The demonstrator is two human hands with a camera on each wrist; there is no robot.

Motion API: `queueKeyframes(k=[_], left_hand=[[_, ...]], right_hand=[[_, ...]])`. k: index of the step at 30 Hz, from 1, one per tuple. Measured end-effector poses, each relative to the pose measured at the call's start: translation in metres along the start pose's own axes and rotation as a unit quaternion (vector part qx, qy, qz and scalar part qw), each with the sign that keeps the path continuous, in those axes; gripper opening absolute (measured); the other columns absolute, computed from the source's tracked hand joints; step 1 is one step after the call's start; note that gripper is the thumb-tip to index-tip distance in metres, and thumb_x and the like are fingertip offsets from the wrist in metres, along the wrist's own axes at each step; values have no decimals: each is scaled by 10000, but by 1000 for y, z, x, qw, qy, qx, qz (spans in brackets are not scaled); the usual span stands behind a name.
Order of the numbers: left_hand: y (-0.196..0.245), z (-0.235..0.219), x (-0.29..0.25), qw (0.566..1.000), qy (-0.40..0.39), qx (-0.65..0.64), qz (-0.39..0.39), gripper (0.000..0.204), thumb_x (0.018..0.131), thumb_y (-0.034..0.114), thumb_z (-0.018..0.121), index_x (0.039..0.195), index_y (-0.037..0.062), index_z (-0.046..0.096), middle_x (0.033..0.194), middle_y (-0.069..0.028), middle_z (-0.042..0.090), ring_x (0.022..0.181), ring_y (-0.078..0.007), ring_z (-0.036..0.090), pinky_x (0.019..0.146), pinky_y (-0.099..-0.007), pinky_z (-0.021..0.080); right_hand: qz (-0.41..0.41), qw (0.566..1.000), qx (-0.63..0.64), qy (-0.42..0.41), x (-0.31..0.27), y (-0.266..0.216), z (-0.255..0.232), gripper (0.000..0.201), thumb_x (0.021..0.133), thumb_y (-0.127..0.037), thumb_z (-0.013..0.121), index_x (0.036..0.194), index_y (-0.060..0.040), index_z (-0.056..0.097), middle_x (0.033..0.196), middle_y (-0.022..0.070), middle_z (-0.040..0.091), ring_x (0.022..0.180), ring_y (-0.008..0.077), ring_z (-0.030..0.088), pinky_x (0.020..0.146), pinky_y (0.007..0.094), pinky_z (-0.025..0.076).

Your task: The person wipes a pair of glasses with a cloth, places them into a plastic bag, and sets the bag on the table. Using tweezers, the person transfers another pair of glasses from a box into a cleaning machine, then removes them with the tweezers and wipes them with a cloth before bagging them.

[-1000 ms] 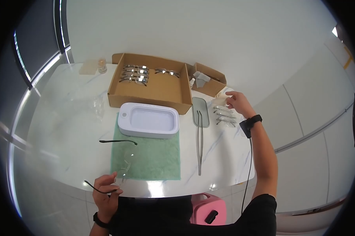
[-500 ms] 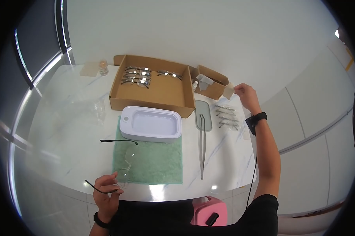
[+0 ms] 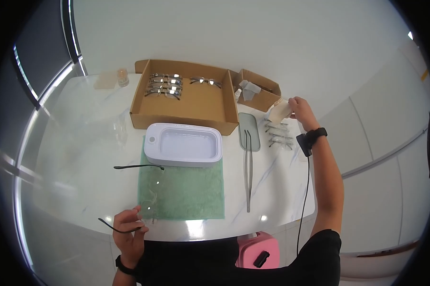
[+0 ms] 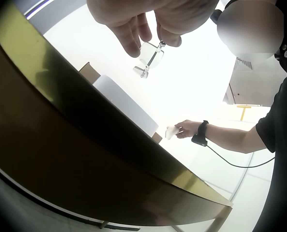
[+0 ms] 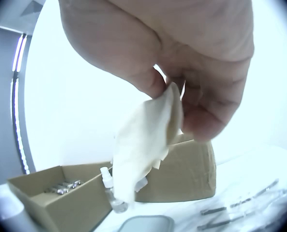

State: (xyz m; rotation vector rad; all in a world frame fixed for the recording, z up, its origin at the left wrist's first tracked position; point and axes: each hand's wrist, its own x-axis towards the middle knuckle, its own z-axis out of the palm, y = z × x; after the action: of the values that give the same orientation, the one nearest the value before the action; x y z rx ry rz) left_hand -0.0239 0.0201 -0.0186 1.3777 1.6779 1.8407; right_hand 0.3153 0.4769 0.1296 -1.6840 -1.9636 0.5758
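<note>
My left hand (image 3: 129,232) pinches a pair of eyeglasses (image 3: 149,208) with clear lenses and dark temples, held near the table's front edge. One temple (image 3: 139,167) stretches over the green towel (image 3: 191,195); the other points out to the left. In the left wrist view, thumb and fingers close on the clear frame by a metal hinge. Over at the right, my right hand (image 3: 303,113) pinches a beige cloth (image 3: 279,111) between thumb and fingers. Seen from the right wrist, the cloth (image 5: 146,140) hangs down in front of the small cardboard box.
A white ultrasonic cleaner (image 3: 184,145) stands on the towel. Behind it, a cardboard box (image 3: 200,107) contains several glasses. Long tweezers (image 3: 248,176) lean on a grey-green tray (image 3: 255,143). Several wrapped glasses (image 3: 279,136) lie beside it. A spray bottle (image 5: 115,195) stands by the small box (image 5: 187,174).
My right hand has picked up the beige cloth beside the small box and drawn it slightly nearer, over the wrapped glasses. The left hand keeps the eyeglasses in nearly the same place.
</note>
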Motion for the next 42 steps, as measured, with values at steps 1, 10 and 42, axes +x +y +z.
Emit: queueKeyframes(k=[1, 10, 42], left_hand=[[1, -1, 1, 1000, -3, 2, -4, 235, 760, -88, 722, 917, 32, 595, 1159, -131, 541, 1090, -322, 642, 838, -372, 570], [5, 1, 1, 1000, -11, 8, 9, 236, 769, -79, 720, 930, 35, 590, 1149, -129, 551, 1089, -331, 644, 858, -384, 572], [15, 3, 0, 1000, -15, -7, 15, 241, 752, -86, 726, 914, 29, 590, 1118, -126, 560, 1055, -301, 645, 893, -413, 566]], right_hand=[[10, 998, 45, -42, 3, 11, 4, 323, 987, -233, 454, 1062, 35, 618, 957, 123, 660, 805, 210, 656, 720, 361, 561], [119, 920, 321, -189, -12, 35, 19, 297, 1004, -260, 511, 1167, -22, 581, 968, 47, 603, 787, 140, 633, 669, 297, 552], [127, 945, 144, -264, -42, -8, -12, 364, 966, -348, 607, 1095, -7, 620, 858, 24, 607, 626, 84, 563, 589, 223, 530]])
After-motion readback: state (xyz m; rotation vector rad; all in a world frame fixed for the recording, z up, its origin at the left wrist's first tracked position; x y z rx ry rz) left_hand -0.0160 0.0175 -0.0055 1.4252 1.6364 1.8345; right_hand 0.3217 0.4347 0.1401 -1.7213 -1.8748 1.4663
